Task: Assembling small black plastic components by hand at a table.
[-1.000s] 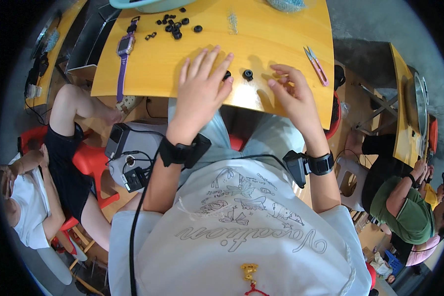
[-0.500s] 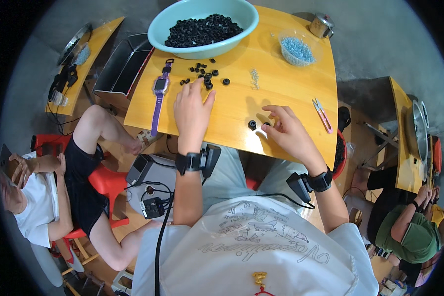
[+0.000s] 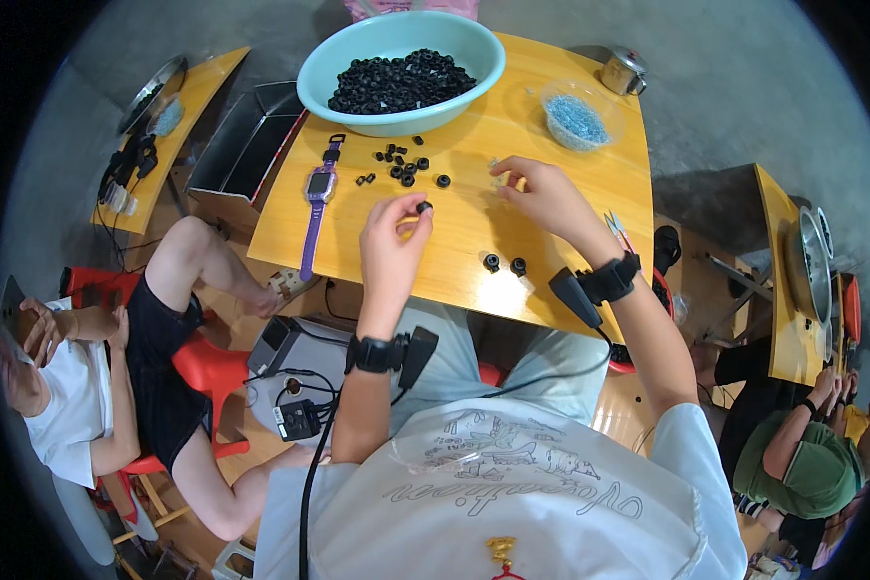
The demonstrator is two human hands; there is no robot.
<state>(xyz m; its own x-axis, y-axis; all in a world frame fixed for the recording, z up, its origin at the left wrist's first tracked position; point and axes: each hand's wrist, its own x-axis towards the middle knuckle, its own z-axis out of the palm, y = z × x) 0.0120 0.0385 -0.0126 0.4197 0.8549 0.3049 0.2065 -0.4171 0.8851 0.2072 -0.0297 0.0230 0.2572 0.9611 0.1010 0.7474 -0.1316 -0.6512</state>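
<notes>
Between the thumb and fingertips of my left hand (image 3: pixel 392 242) is a small round black part (image 3: pixel 424 207), held above the near half of the yellow table (image 3: pixel 396 280). My right hand (image 3: pixel 556 203) reaches over the small pile of tiny clear pieces (image 3: pixel 494 164), its thumb and index finger apart; the hand partly hides the pile. Two black parts, one of them a ring-like piece (image 3: pixel 492 262), lie near the front edge. A loose group of several black parts (image 3: pixel 409 169) is spread beyond my left hand.
At the back stands a turquoise basin (image 3: pixel 304 92) full of black parts. A clear bowl of bluish pieces (image 3: pixel 577 121) and a metal mug (image 3: pixel 624 72) are at the back right. A purple watch (image 3: pixel 319 188) lies left, thread snips (image 3: pixel 618 232) right. Cables run from both wrists.
My left hand has picked up a black part from the group and drawn back toward me. My right hand has moved from beside the two near parts forward to the clear pile.
</notes>
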